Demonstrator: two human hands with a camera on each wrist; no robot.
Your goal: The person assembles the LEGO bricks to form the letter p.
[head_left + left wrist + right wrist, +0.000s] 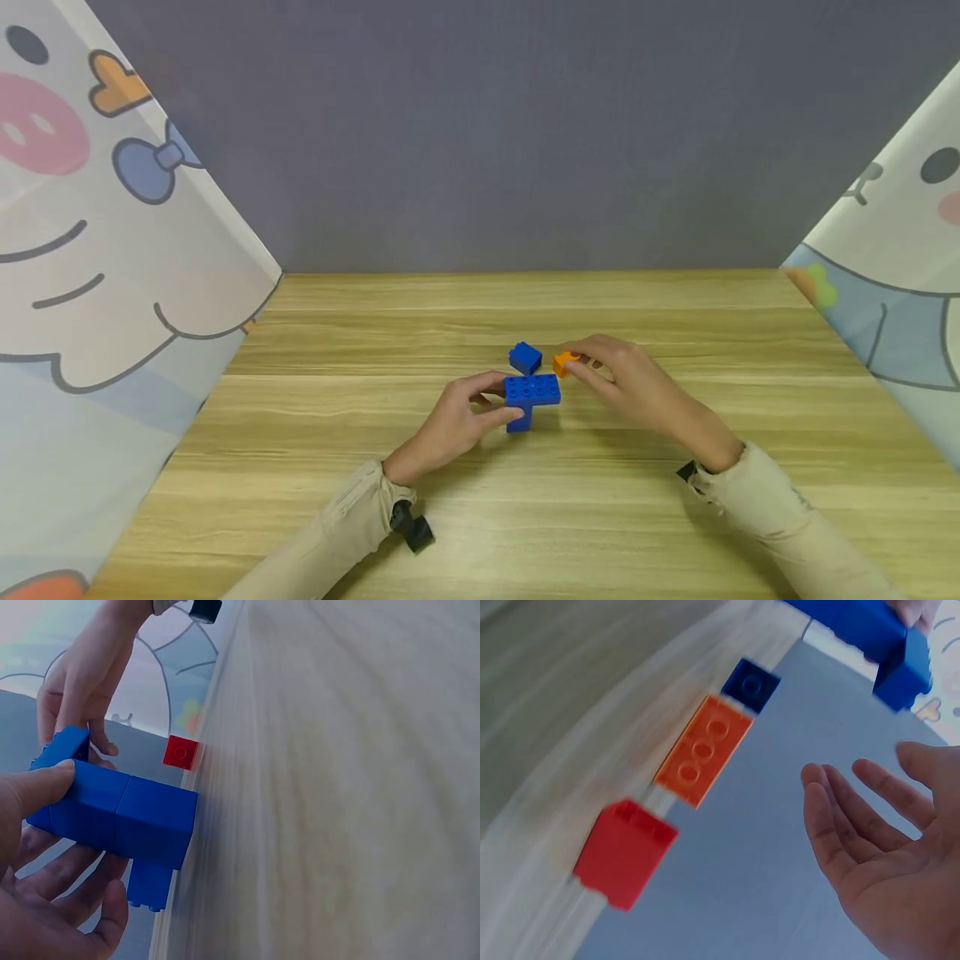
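Our left hand (457, 421) pinches, our right hand (637, 383) spreads

Our left forearm (341, 525) and right forearm (787, 517) slant inward. Our left thumb (41, 791) presses opposite bent left fingers (71, 870). Our right fingers (829, 840) curve gently, the right thumb (922, 761) well apart from them.

Soft, even light washes a wooden tabletop (555, 525), palest between two sleeves (765, 500) casting faint, soft-edged shadows; the grey backdrop (525, 133) sits dimmer. The left wrist view is hazy at upper left, wood grain smeared beside crisper blue bricks (142, 814). In the dusky right wrist view, a red brick (626, 855) blurs.
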